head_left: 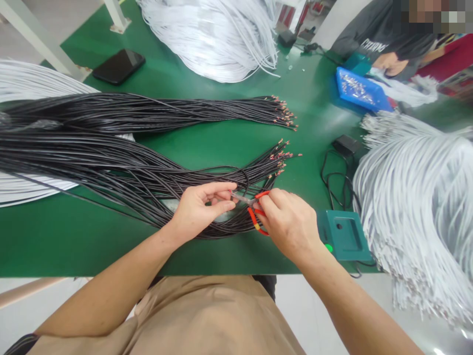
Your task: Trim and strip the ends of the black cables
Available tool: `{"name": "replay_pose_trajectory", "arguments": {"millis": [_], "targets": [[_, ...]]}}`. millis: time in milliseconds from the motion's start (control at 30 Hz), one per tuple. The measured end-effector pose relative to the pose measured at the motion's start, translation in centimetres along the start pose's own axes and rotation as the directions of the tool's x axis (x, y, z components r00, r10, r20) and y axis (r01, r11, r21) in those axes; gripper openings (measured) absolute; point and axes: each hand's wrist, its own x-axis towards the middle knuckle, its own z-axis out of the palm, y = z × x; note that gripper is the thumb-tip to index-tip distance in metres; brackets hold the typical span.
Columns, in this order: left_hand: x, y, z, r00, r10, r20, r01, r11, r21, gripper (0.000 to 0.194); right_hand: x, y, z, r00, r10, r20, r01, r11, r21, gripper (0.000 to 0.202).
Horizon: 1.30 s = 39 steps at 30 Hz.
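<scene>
My right hand (290,222) is closed around the red handles of small scissors (254,213). Their blades point left and reach the fingertips of my left hand (203,207). Thumb and fingers of that hand are pinched on the end of a black cable, which shows a tiny reddish tip; most of the grip is hidden. Beneath both hands spreads a loose bundle of black cables (148,162), its stripped ends showing copper and red at the right. Behind it lies a second bundle of black cables (185,111), also with bared ends.
White cable coils (210,39) lie at the back, with more white cables (414,172) heaped at the right. A black phone (118,66) rests at back left. A green device (345,235) and black adapter (346,145) are at right. Beyond a blue tray (362,91) sits another person (388,54).
</scene>
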Motion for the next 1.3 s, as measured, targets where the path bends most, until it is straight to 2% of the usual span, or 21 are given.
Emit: {"name": "replay_pose_trajectory", "arguments": {"millis": [167, 333, 433, 633, 767, 967, 1067, 1167, 1200, 1300], "targets": [[-0.1, 0.2, 0.0, 1.0, -0.008, 0.021, 0.008, 1.0, -0.007, 0.034, -0.2, 0.1, 0.4, 1.0, 0.005, -0.015, -0.004, 0.999, 0.034, 0.023], [0.0, 0.2, -0.2, 0.997, 0.004, 0.073, 0.002, 0.996, -0.086, 0.033, 0.1, 0.3, -0.2, 0.976, 0.216, 0.026, -0.214, 0.932, 0.294, 0.027], [0.2, 0.2, -0.3, 0.996, -0.007, 0.084, 0.019, 0.989, -0.148, 0.036, 0.5, 0.4, -0.6, 0.959, 0.271, 0.084, -0.282, 0.882, 0.377, 0.028], [0.5, 0.2, -0.7, 0.992, -0.032, 0.124, 0.067, 0.954, -0.292, 0.038, 0.7, 0.3, -0.2, 0.956, 0.251, 0.154, -0.289, 0.896, 0.338, 0.019], [0.6, 0.0, -0.9, 0.99, -0.04, 0.137, 0.083, 0.941, -0.327, 0.04, 0.6, 0.5, 0.1, 0.958, 0.24, 0.159, -0.279, 0.91, 0.307, 0.019], [0.6, 0.0, -1.0, 0.989, -0.044, 0.14, 0.09, 0.936, -0.341, 0.038, 0.3, 1.0, 0.1, 0.946, 0.259, 0.193, -0.304, 0.916, 0.261, 0.032], [0.6, 0.0, -1.0, 0.988, -0.051, 0.143, 0.097, 0.935, -0.341, 0.036, 0.3, 2.1, 0.2, 0.932, 0.27, 0.241, -0.325, 0.918, 0.229, 0.04], [0.5, 0.1, -1.2, 0.991, -0.072, 0.111, 0.104, 0.942, -0.318, 0.045, 0.3, 5.4, 0.7, 0.875, 0.377, 0.303, -0.429, 0.895, 0.125, 0.045], [0.4, 0.1, -1.3, 0.993, -0.079, 0.09, 0.103, 0.947, -0.304, 0.052, 0.2, 7.0, 1.1, 0.832, 0.438, 0.342, -0.483, 0.874, 0.055, 0.045], [0.5, 0.1, -1.5, 0.994, -0.11, 0.027, 0.113, 0.963, -0.244, 0.061, -0.9, 12.3, 2.7, 0.637, 0.56, 0.529, -0.578, 0.802, -0.152, 0.044]]}}
